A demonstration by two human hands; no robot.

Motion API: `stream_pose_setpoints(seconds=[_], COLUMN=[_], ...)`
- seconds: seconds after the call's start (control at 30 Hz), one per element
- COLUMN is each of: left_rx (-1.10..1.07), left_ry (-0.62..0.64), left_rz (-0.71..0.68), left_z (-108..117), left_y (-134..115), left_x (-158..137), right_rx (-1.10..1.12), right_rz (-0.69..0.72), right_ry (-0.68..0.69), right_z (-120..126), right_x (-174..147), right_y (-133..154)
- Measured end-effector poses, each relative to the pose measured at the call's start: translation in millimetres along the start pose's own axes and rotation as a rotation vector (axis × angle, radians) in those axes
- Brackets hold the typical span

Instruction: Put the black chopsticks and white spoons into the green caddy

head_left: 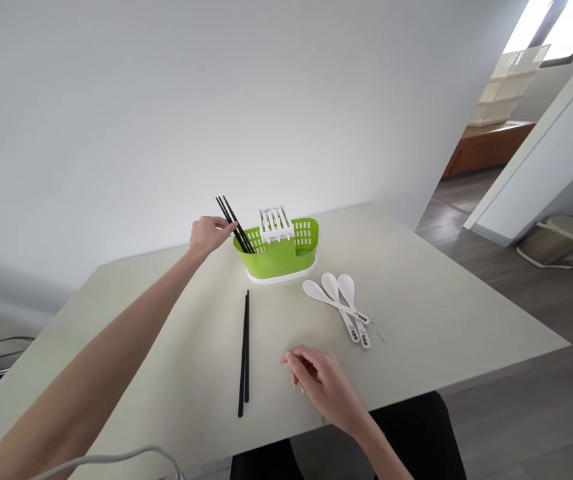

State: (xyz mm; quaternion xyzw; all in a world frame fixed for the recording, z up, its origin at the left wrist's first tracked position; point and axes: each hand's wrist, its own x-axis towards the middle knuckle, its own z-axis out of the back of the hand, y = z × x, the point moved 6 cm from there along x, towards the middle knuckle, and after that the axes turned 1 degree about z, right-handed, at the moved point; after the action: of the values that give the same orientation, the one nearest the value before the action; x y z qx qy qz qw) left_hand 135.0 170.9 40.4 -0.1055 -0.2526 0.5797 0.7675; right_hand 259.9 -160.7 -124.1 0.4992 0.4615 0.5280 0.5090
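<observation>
My left hand [209, 235] reaches to the left end of a green slotted utensil basket [279, 259]. Its fingers are pinched on black chopsticks [236, 225] that lean in that end, tips pointing up and left. How many of them it grips I cannot tell. Above the near edge of the table, my right hand [323, 383] has its fingers loosely curled in, with nothing in them. To the left of it, two black chopsticks [244, 353] lie side by side on the tabletop. Three white spoons [339, 303] lie crossed beyond my right hand, with printed marks on their handle ends.
A white slotted rack [277, 224] sits across the basket's middle, and a white base [283, 276] is under it. The pale table [441, 313] meets a wall behind. A grey cable [111, 457] crosses the lower left. At right are a doorway and a bin [561, 240].
</observation>
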Motion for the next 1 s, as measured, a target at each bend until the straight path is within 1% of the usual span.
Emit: stream_pose_setpoints(seconds=[0.17, 0.3, 0.43, 0.53, 0.63, 0.7, 0.73, 0.77, 0.8, 0.83, 0.9, 0.93, 1.0], left_rx=[-0.039, -0.068, -0.065, -0.103, -0.117, -0.037, 0.024, 0.081, 0.137, 0.185, 0.271, 0.315, 0.407], left_ry=[0.024, 0.065, 0.075, 0.036, -0.06, -0.054, 0.038, 0.181, 0.295, 0.351, 0.407, 0.423, 0.458], left_rz=[0.039, 0.066, 0.074, 0.036, 0.028, 0.032, 0.007, -0.036, -0.06, -0.067, -0.088, -0.102, -0.131], left_z=[-1.2, -5.9, -4.9, 2.2, 8.5, 2.8, -6.9, -20.2, -31.6, -38.9, -46.5, -47.4, -45.7], left_y=[7.1, 10.3, 11.1, 13.5, 24.6, 34.6, 37.9, 39.9, 42.4, 44.6, 44.9, 43.4, 39.7], left_x=[5.9, 5.1, -0.6, -13.6, -45.9, -81.0, -101.5, -124.1, -147.2, -168.3, -202.2, -214.0, -227.7], right_rx=[-0.012, -0.028, -0.036, -0.041, -0.049, -0.06, -0.068, -0.077, -0.088, -0.099, -0.115, -0.117, -0.109], right_rz=[-0.021, -0.029, -0.03, -0.032, -0.038, -0.043, -0.045, -0.048, -0.051, -0.054, -0.058, -0.06, -0.067], right_ry=[0.002, -0.002, -0.002, -0.007, -0.009, -0.012, -0.014, -0.016, -0.018, -0.021, -0.03, -0.031, -0.029], right_z=[-1.1, -1.5, -2.5, -3.4, -4.2, -4.3, -4.4, -4.3, -4.2, -4.1, -3.6, -3.7, -4.2], right_x=[-0.1, -0.4, -1.1, -1.5, -1.4, -1.2, -1.1, -1.0, -1.0, -1.1, -1.2, -1.2, -1.4], right_y=[0.2, -1.0, -1.7, -3.1, -5.1, -6.1, -6.3, -6.3, -6.2, -6.0, -5.6, -5.6, -6.2])
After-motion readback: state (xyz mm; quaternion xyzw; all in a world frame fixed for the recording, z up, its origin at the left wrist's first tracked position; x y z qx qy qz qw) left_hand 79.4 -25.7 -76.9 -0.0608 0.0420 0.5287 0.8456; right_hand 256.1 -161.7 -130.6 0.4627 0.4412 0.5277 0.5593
